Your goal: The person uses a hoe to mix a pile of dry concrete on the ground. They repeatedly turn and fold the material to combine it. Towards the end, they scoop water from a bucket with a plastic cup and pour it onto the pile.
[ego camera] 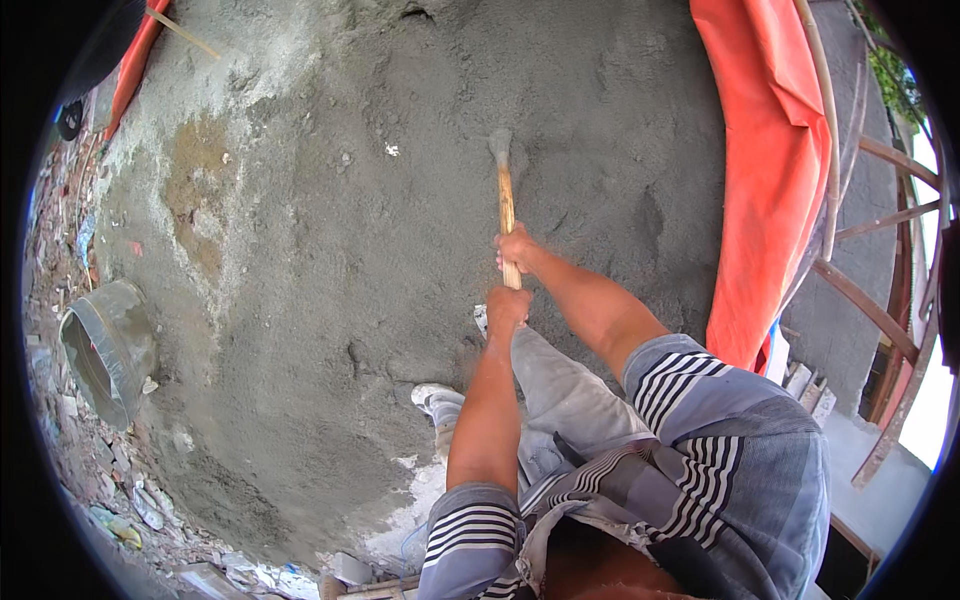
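Both of my hands grip a wooden tool handle that points away from me. My left hand closes round its near end, and my right hand holds it a little farther along. The handle's far end goes into a grey, mortar-coated tool head that rests on or in wet grey mortar; the head's shape is mostly hidden. My feet stand at the near part of the mortar.
A mortar-caked bucket lies on its side at the left, beside rubble. An orange-red tarp hangs along the right edge, with wooden poles beyond it. A thin stick lies at upper left.
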The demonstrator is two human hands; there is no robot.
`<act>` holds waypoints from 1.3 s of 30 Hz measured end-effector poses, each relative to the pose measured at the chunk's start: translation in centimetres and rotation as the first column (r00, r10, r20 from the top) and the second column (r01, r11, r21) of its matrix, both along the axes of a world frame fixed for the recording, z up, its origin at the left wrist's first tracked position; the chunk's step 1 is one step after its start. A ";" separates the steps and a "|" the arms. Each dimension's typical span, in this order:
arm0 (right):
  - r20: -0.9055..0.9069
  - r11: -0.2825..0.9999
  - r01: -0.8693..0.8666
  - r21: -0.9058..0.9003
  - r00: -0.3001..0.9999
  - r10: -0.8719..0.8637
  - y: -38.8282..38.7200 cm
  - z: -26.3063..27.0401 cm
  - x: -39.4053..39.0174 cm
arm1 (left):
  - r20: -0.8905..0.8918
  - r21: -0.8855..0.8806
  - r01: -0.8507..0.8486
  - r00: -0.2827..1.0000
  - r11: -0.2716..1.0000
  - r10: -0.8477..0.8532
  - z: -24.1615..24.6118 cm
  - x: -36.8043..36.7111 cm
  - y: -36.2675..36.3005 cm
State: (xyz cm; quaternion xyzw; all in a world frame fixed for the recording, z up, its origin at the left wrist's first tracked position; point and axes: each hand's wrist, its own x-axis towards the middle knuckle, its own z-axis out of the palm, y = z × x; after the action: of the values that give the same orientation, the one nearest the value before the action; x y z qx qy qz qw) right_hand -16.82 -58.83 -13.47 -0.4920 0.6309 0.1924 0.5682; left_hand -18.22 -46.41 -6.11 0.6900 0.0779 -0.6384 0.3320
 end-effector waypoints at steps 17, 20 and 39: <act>-0.120 0.837 0.359 0.414 0.932 -0.341 35.9 5.3 -3.8 | 0.210 0.393 0.075 0.963 0.917 -0.169 28.0 -9.0 47.8; -0.211 0.693 0.306 0.652 0.952 -0.222 51.1 10.3 -8.1 | 0.221 0.655 -0.051 0.967 0.754 -0.126 37.7 -13.0 57.5; 0.532 0.923 0.340 -0.180 0.823 -0.199 9.6 10.8 2.2 | 0.254 -0.237 -0.069 0.958 0.969 0.130 10.5 -6.3 28.1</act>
State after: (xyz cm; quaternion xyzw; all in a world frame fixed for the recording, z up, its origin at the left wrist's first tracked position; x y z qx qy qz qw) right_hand -14.62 -49.22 -2.68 -0.5019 0.5440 -0.1127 0.6629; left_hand -24.53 -18.32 4.35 0.7227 -0.0060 -0.5265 0.4476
